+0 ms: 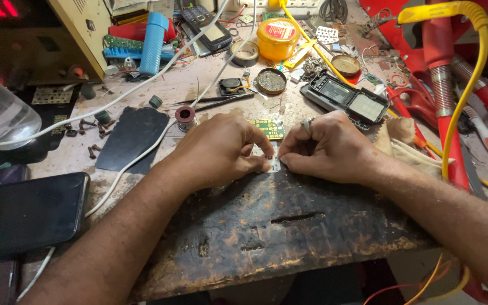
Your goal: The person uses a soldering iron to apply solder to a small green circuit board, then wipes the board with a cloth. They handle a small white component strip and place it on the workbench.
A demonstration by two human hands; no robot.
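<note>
My left hand (221, 149) and my right hand (326, 148) meet at the middle of a worn wooden bench (266, 226). Both pinch a small pale part (272, 164) between fingertips, pressed down on the bench. A green circuit board (269, 128) lies just behind the fingers, partly hidden by them. My right hand wears a ring. An opened phone housing (345, 99) lies behind my right hand.
A dark phone (26, 212) lies at the left, a black mat (134, 138) and loose screws behind it. Tweezers (221, 100), a solder spool (186, 117), a yellow tin (278, 36), a blue cylinder (153, 42) and white cables clutter the back. Red tools and a yellow cable (464, 90) stand at the right.
</note>
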